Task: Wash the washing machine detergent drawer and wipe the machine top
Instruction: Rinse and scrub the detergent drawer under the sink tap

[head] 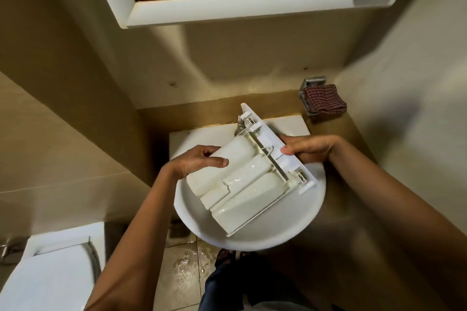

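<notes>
The white plastic detergent drawer [242, 179] is turned upside down over the white sink [252, 237], its wet underside facing up and its front panel pointing to the upper right. My left hand [199, 163] grips the drawer's rear left corner, thumb lying on top. My right hand [307, 150] holds the front panel, fingers curled round its edge. The tap [240, 127] is mostly hidden behind the drawer. No water stream shows.
A dark checked cloth [324, 101] hangs on a metal wall holder at the right. A mirror cabinet [240, 5] hangs above the sink. A white toilet [48, 278] stands at the lower left. The tiled floor [187, 267] below the sink is wet.
</notes>
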A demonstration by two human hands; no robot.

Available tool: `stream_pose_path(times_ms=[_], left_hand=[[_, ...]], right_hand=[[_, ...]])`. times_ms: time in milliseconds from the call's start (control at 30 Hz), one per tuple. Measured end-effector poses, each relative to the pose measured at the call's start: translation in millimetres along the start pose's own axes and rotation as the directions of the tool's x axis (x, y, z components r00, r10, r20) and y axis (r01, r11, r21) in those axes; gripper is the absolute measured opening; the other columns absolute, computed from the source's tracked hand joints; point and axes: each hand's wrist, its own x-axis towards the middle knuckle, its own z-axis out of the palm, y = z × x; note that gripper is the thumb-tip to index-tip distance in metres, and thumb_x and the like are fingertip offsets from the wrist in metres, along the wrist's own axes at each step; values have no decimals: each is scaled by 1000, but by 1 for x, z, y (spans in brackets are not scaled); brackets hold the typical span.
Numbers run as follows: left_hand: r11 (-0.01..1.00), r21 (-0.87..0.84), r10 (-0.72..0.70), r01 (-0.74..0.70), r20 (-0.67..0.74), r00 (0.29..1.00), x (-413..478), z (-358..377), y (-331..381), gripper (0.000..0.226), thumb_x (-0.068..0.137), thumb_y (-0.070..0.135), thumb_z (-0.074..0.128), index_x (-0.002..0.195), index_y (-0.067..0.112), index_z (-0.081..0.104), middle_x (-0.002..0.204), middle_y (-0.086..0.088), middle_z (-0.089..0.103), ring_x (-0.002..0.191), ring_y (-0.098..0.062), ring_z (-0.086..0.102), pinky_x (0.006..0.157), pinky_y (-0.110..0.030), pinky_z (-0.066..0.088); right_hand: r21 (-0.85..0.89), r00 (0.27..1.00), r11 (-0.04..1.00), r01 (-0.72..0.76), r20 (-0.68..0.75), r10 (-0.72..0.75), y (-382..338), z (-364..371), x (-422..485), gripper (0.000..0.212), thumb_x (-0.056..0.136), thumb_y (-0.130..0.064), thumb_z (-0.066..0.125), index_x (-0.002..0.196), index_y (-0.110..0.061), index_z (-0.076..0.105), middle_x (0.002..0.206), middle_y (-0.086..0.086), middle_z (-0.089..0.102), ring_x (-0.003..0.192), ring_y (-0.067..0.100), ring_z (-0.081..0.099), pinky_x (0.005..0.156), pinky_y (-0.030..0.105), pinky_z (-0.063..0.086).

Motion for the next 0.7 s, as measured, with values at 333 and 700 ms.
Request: stream_pose_path(times_ms=[333, 700], left_hand=[[954, 240, -155, 182, -127, 980, 39, 29, -1, 50, 90, 58, 53, 95, 12, 71, 79, 8, 61, 78, -7, 55, 79, -21, 41], [972, -178, -199, 153, -281, 939, 77, 57, -43, 22, 100, 10, 46, 116, 18, 58, 105, -2, 59, 99, -17, 54, 91, -30, 43]], right_hand=[[530, 932, 843, 95, -344, 111, 90, 47, -29, 99, 19, -33, 94, 109, -6, 63, 97, 19, 71, 81, 30, 70, 74, 42, 58], [563, 720, 805, 187, -636, 277, 117, 60, -12, 56, 69, -37, 69, 116, -13, 51, 87, 12, 59, 66, 23, 52, 62, 34, 43]])
